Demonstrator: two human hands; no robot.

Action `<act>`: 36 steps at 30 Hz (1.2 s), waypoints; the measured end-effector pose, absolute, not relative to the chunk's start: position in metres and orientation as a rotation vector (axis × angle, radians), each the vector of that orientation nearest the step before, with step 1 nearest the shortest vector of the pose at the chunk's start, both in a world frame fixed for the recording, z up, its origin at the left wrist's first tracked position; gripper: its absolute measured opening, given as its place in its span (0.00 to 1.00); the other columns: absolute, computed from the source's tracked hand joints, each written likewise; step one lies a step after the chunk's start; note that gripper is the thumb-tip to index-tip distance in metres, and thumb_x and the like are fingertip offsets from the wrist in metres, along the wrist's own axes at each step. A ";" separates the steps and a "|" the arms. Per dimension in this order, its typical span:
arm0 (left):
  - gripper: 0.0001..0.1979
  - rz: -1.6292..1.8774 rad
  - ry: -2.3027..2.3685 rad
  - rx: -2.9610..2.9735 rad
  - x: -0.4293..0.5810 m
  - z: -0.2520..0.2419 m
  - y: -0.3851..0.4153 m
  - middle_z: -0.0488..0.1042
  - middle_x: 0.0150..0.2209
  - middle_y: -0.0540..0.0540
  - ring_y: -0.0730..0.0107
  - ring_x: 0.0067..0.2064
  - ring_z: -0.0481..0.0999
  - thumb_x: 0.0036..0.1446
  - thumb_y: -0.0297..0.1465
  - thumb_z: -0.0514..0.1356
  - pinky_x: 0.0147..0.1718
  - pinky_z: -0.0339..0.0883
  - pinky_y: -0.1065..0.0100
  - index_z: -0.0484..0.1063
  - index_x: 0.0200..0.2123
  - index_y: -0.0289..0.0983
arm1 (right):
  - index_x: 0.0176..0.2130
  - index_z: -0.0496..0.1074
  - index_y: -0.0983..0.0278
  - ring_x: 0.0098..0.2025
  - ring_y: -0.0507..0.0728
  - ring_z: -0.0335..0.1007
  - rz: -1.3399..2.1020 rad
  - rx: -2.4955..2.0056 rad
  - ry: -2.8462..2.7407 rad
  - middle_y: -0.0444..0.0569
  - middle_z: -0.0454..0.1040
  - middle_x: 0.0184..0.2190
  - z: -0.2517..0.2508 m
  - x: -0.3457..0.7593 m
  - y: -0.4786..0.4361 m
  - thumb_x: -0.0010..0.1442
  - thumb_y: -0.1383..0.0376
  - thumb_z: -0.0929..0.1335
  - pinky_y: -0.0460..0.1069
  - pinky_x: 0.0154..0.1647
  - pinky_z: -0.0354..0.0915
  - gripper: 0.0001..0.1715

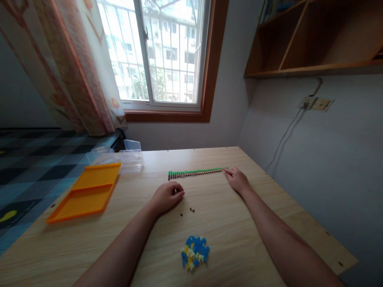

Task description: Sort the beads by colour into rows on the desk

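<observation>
Two long rows of tiny building blocks, green blocks [196, 172] behind and brown blocks [188, 175] in front, run across the far part of the table. My right hand [237, 180] is at their right end, fingertips brought together by the last pieces; whatever is in the pinch is too small to make out. My left hand [168, 197] rests on the table in front of the rows' left part, fingers curled in, the palm's contents hidden. Just right of it lie a few loose brown pieces [192, 209]. A pile of blue, yellow and cream pieces [196, 251] sits nearer me.
At the left stands an orange tray [103, 186] with two shallow sections. Clear plastic boxes [131, 159] are behind it at the table's far left edge. A wall borders the table [239, 239] at the right, and a checked bed cover [36, 159] lies beyond its left side.
</observation>
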State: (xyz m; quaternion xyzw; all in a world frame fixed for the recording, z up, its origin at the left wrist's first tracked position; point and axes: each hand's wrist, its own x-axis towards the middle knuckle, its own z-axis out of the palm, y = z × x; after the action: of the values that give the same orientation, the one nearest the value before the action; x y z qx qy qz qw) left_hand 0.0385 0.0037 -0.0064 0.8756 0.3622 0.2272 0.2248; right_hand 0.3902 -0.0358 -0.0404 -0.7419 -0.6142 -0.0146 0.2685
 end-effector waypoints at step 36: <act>0.05 0.062 0.627 2.346 0.034 0.021 -0.002 0.77 0.28 0.51 0.66 0.33 0.73 0.44 0.37 0.70 0.44 0.65 0.67 0.83 0.28 0.45 | 0.33 0.80 0.58 0.31 0.52 0.73 0.181 -1.229 -2.399 0.45 0.79 0.32 0.002 0.269 -0.100 0.59 0.67 0.69 0.45 0.35 0.61 0.09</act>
State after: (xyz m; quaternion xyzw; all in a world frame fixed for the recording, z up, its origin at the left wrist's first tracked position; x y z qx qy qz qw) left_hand 0.0336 -0.0022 0.0210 0.9052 0.2418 0.0238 0.3487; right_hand 0.2690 -0.0998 0.0018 -0.4441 -0.8666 0.0654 0.2180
